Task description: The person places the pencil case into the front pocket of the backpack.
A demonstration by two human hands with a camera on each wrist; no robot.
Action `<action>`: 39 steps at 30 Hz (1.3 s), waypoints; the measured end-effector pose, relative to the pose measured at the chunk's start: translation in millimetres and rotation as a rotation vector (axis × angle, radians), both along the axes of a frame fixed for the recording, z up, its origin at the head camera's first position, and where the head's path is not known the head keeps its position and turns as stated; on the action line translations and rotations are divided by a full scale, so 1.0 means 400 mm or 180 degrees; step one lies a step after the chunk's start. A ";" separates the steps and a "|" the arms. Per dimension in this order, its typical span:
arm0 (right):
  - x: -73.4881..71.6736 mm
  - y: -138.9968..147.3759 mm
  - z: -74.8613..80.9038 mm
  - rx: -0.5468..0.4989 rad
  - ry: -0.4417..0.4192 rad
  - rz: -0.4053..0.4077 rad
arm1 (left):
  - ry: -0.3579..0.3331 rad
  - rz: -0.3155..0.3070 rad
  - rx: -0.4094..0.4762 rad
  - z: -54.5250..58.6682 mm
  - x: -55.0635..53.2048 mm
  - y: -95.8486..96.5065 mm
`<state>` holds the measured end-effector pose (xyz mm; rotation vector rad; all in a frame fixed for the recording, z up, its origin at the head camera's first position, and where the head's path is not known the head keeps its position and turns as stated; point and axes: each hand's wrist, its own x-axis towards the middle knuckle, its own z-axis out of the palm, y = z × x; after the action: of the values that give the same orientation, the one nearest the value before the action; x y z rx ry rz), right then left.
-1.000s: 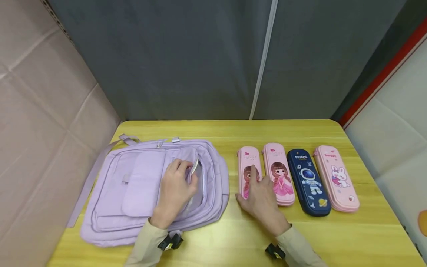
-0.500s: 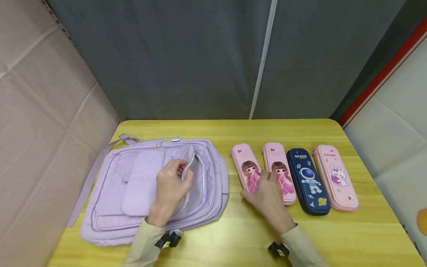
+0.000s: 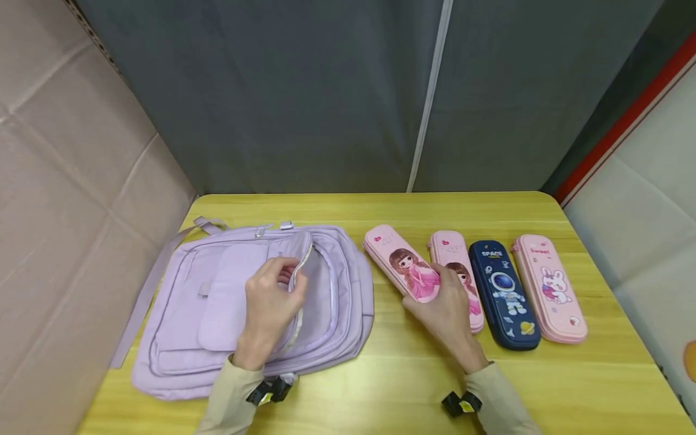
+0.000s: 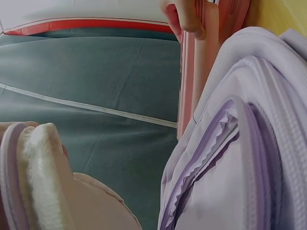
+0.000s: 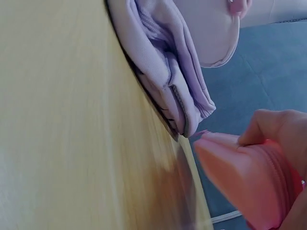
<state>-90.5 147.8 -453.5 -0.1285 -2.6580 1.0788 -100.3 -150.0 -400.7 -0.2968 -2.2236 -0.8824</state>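
A lilac backpack [image 3: 228, 290] lies flat on the table, its front pocket unzipped at the right end. My left hand [image 3: 269, 311] pinches the edge of the pocket flap [image 4: 43, 177] and holds it folded back, so the pocket opening [image 4: 211, 167] gapes. In my right hand [image 3: 448, 311] is a pink pencil case [image 3: 394, 254] with a long-haired doll print, gripped at its near end and tilted towards the backpack. The right wrist view shows this pencil case [image 5: 240, 177] raised off the tabletop, thumb and fingers on its sides.
To the right, a second pink doll pencil case [image 3: 457, 266] lies partly behind my right hand. Beside it are a navy astronaut pencil case [image 3: 502, 296] and a pink rabbit pencil case [image 3: 549, 290]. A grey curtain [image 3: 299, 109] hangs behind the wooden table [image 3: 375, 386].
My right hand has taken hold of the leftmost pencil case, lifted it and turned its far end left towards the backpack. My left hand has drawn the flap further left.
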 end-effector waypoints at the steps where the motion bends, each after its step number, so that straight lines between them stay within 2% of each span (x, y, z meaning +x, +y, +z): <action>1: 0.000 0.001 -0.001 -0.0051 0.0016 -0.0001 | -0.0002 0.0000 0.0018 0.000 0.000 -0.001; 8: -0.002 0.004 0.006 -0.0423 0.0053 -0.0003 | -0.0029 0.0046 0.0102 0.017 0.000 -0.015; 19: -0.001 -0.006 0.047 -0.0844 -0.0045 0.0300 | 0.0024 0.0120 0.0229 0.036 0.000 -0.034; 25: -0.007 -0.026 0.061 -0.0984 -0.0137 0.0778 | 0.0042 0.0117 0.0276 0.041 0.002 -0.039; 30: -0.027 -0.049 0.061 -0.1164 -0.0270 0.1227 | -0.0005 0.0100 0.0435 0.053 0.008 -0.050; 39: -0.063 -0.110 0.042 -0.1040 -0.0409 0.2017 | -0.0056 0.0062 0.0608 0.062 0.013 -0.061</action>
<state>-115.7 103.6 -436.6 0.6445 -2.6703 1.7368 -95.0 -174.5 -375.9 -0.1774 -2.1350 -1.0814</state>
